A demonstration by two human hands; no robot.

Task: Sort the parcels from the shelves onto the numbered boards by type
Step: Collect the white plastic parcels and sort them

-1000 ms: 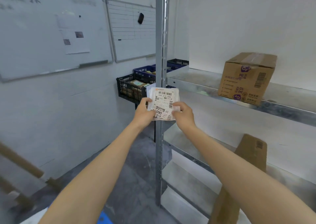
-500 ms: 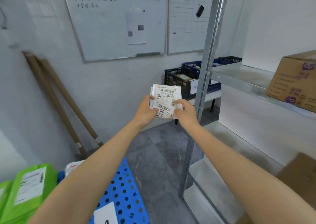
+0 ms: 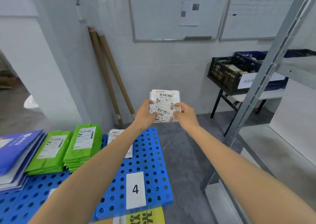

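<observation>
I hold a small stack of white parcels point(image 3: 164, 102) with printed shipping labels out in front of me, above the floor just past the blue boards. My left hand point(image 3: 145, 115) grips its left edge and my right hand point(image 3: 185, 114) pinches its right edge. Below lies the blue perforated board point(image 3: 150, 162) with a white tag reading 4. One white parcel point(image 3: 114, 135) lies on that board, partly hidden by my left forearm. Green parcels point(image 3: 83, 141) in two stacks and blue parcels point(image 3: 15, 148) lie on the boards further left.
A metal shelf upright point(image 3: 266, 73) rises at the right with shelf levels behind it. Black and blue crates point(image 3: 227, 71) sit on a small table by the wall. Two long cardboard tubes point(image 3: 109, 73) lean in the corner. Whiteboards hang on the wall.
My view has swung left and down from the shelves to the blue boards. Both hands keep hold of the white parcels, which stay at the same distance in front of me.
</observation>
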